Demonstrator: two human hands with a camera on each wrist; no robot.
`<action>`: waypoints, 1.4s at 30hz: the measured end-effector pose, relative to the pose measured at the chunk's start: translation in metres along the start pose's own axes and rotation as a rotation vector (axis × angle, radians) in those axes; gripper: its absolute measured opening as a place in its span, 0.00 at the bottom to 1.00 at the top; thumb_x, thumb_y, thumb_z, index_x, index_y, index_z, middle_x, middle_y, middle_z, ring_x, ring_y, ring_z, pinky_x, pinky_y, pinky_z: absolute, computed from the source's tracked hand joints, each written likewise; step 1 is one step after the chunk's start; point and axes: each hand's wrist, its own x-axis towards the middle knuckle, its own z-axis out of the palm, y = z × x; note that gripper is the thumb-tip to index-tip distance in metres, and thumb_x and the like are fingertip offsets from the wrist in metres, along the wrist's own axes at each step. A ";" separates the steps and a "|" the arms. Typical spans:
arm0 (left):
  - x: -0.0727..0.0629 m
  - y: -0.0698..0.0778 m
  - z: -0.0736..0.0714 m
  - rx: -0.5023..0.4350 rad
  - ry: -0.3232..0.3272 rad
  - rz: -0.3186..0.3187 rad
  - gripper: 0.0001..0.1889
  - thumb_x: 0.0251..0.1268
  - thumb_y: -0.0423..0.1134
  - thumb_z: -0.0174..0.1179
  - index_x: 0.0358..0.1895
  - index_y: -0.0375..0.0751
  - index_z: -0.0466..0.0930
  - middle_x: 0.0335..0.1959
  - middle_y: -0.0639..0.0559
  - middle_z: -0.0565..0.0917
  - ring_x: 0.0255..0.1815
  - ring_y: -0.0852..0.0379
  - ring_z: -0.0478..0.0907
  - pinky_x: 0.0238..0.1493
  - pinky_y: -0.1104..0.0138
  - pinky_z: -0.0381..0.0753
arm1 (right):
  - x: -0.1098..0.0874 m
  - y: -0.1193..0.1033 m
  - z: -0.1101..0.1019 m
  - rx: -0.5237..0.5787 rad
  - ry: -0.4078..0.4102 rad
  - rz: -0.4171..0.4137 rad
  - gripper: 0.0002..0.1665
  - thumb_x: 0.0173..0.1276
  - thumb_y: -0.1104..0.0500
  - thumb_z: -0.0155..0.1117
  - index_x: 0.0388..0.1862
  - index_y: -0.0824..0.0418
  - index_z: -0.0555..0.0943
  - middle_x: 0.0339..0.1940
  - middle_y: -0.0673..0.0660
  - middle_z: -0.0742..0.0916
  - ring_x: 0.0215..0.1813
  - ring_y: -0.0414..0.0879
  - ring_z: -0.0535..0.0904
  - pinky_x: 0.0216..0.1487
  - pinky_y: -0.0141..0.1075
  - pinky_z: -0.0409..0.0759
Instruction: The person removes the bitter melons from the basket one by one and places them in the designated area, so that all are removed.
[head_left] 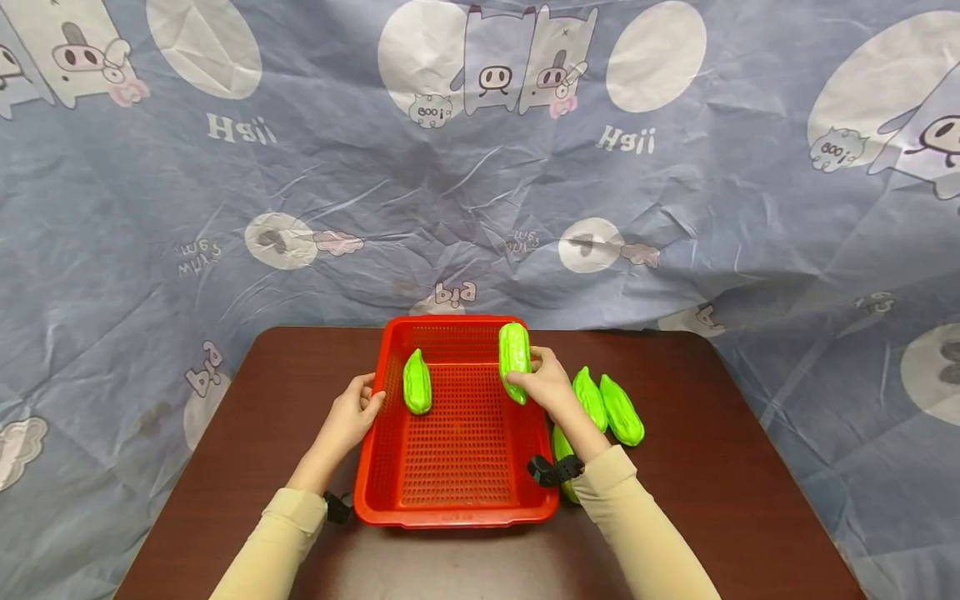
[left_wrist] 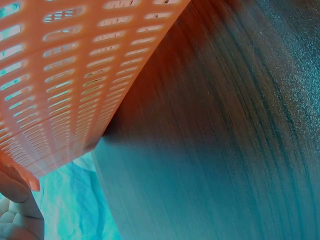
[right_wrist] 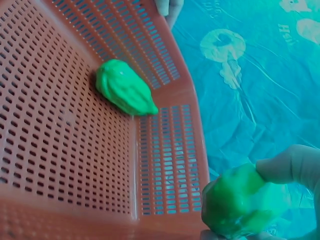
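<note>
A red perforated plastic basket [head_left: 457,518] stands on the table. My left hand [head_left: 356,410] grips its left rim, thumb on top and fingers outside; the left wrist view shows those fingers at the basket wall's edge. Over the basket's far right side, my right hand [head_left: 546,382] pinches a bright green bitter melon [head_left: 514,350] between thumb and fingers, raised above the basket floor. Another bitter melon [head_left: 417,383] lies inside toward the left wall; the right wrist view shows this bitter melon [right_wrist: 125,89] with its ridged sides and pointed tip.
To the right of the basket lie several more bitter melons [head_left: 621,412], partly hidden by my right forearm. The brown table [head_left: 720,500] reaches back to a blue-grey printed cloth [head_left: 420,183] hanging behind it. Black straps [head_left: 555,471] sit on both wrists.
</note>
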 end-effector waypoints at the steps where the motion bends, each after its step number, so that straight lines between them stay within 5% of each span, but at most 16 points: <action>1: 0.000 0.000 0.000 0.000 0.002 0.003 0.26 0.76 0.41 0.53 0.70 0.31 0.63 0.43 0.41 0.80 0.37 0.53 0.79 0.34 0.64 0.80 | 0.000 0.001 -0.002 0.003 0.004 -0.003 0.46 0.62 0.58 0.66 0.75 0.65 0.58 0.58 0.69 0.79 0.55 0.59 0.79 0.51 0.48 0.79; 19: 0.002 -0.001 -0.001 0.001 0.000 0.002 0.26 0.76 0.41 0.52 0.70 0.31 0.62 0.43 0.40 0.80 0.37 0.53 0.79 0.35 0.63 0.81 | -0.019 0.011 -0.030 0.000 0.016 -0.049 0.44 0.63 0.57 0.67 0.75 0.63 0.59 0.61 0.67 0.73 0.61 0.61 0.75 0.49 0.43 0.77; 31: 0.002 0.000 0.000 0.012 0.001 0.007 0.26 0.76 0.41 0.52 0.70 0.31 0.62 0.43 0.41 0.80 0.37 0.53 0.79 0.35 0.64 0.80 | -0.031 0.022 -0.047 -0.007 0.021 -0.028 0.46 0.64 0.56 0.66 0.77 0.62 0.57 0.65 0.66 0.69 0.66 0.61 0.67 0.61 0.51 0.71; 42: 0.001 -0.002 0.000 0.011 0.004 0.011 0.26 0.76 0.41 0.52 0.70 0.30 0.63 0.42 0.40 0.80 0.36 0.52 0.80 0.34 0.64 0.80 | -0.040 0.039 -0.061 -0.029 0.042 -0.003 0.46 0.64 0.57 0.66 0.77 0.60 0.56 0.68 0.68 0.67 0.65 0.61 0.66 0.56 0.47 0.73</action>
